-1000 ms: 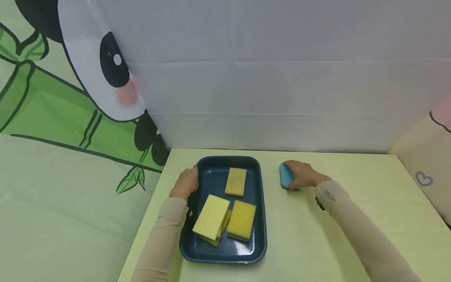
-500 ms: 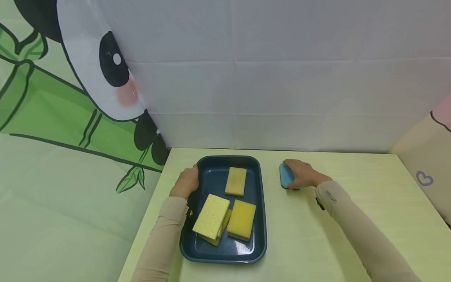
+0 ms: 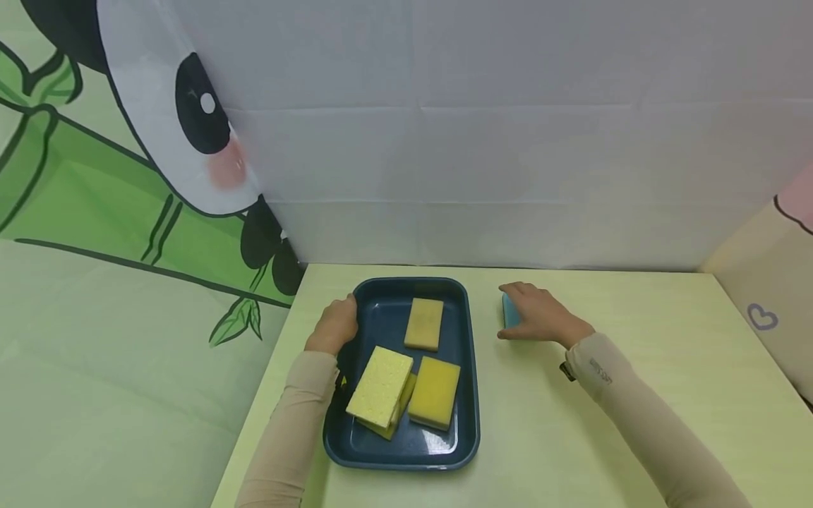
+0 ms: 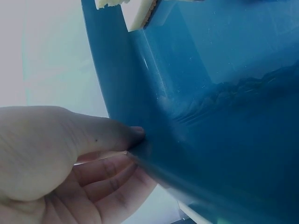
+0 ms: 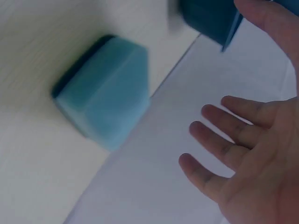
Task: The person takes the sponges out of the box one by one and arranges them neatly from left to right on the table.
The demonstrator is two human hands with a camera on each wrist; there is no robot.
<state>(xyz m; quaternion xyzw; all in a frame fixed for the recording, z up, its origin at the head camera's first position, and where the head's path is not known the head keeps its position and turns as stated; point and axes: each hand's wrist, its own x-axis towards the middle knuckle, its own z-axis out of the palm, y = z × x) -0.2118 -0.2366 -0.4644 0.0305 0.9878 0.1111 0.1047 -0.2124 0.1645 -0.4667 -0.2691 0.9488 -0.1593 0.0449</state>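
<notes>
My left hand [image 3: 335, 326] pinches the left wall of a dark blue tray [image 3: 401, 457]; in the left wrist view the thumb lies inside the rim and the fingers outside. Several yellow sponges are in the tray: one [image 3: 424, 324] at the far end, a thick one [image 3: 435, 392] on the right, and a pale one [image 3: 380, 386] propped over another at the left. Right of the tray, a light blue sponge [image 5: 107, 88] with a dark layer rests on the table. Beside it my right hand [image 3: 540, 315] is spread, fingers apart from the sponge in the right wrist view.
The pale yellow table [image 3: 610, 409] runs back to a light grey cloth wall [image 3: 495, 155]. A printed cloth with green bamboo [image 3: 121, 190] hangs on the left, and another printed panel [image 3: 762, 296] stands at the right edge.
My right hand has loosened from the light blue sponge, its fingers and thumb spreading and lifting away. The sponge stays in place. My left hand keeps its hold on the tray.
</notes>
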